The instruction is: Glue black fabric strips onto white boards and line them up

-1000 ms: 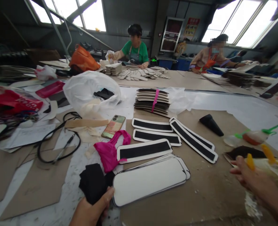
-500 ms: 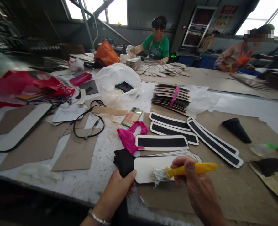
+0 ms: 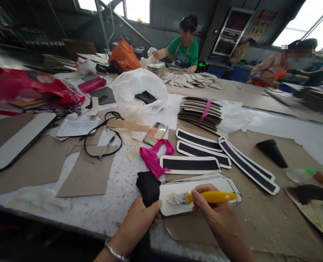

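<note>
My right hand (image 3: 218, 218) is closed round a yellow-handled brush (image 3: 207, 197). Its glue-caked bristles rest on the left end of the top white panel (image 3: 202, 187) of a small stack in front of me. My left hand (image 3: 139, 222) pinches the stack's left edge, thumb on top, beside a folded black cloth (image 3: 148, 185). Just behind the stack lie several white-edged panels with black centres (image 3: 190, 163).
A pink rag (image 3: 154, 156), a phone (image 3: 156, 133), a black cord and a pen lie to the left. A tied bundle of panels (image 3: 199, 113) and a white plastic bag (image 3: 139, 89) stand behind. Two other people work at the far side. A black cone (image 3: 272, 152) sits right.
My right hand brought the brush in from the far right and lowered it onto the white panel's left end. The view shifted left. My left hand kept its hold on the stack's edge.
</note>
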A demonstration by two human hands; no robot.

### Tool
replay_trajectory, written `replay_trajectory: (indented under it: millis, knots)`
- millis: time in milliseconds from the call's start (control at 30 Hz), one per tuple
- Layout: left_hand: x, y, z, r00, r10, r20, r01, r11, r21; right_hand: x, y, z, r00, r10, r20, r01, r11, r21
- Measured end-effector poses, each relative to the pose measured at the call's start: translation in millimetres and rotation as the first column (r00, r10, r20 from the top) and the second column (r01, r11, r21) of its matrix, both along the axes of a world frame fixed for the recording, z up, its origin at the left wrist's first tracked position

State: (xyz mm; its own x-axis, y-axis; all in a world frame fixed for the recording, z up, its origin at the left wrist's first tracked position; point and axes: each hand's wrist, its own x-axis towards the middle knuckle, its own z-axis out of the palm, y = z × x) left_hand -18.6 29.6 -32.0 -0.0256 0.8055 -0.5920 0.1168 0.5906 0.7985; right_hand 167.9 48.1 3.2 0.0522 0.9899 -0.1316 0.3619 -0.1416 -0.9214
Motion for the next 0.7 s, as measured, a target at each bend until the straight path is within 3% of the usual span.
replay_trajectory:
  millis: [167,333,433,600,700]
  knots:
    - [-1,-1,-3.4,1.000,0.004,0.014,-0.004,1.000,-0.012,11,-2,3.6,0.962,-0.166,0.216,0.141,0.982,0.124]
    - [-1,-1,-8.8,1.000,0.023,-0.012,-0.023,1.000,-0.005,6,-4,2.5,0.987,-0.046,0.156,0.015,0.980,0.197]
    - [-2,-1,-14.3,0.999,0.035,-0.017,-0.035,0.999,0.001,21,0,-6.5,0.967,-0.036,0.253,-0.034,0.962,0.270]
    - [-2,-2,-21.0,0.999,0.027,-0.030,-0.027,1.000,0.009,73,6,-10.4,0.791,-0.215,0.573,-0.040,0.916,0.399]
    - [-2,-3,-20.9,0.998,0.055,-0.030,-0.054,0.998,0.021,91,5,-5.5,0.692,-0.292,0.661,-0.111,0.861,0.496]
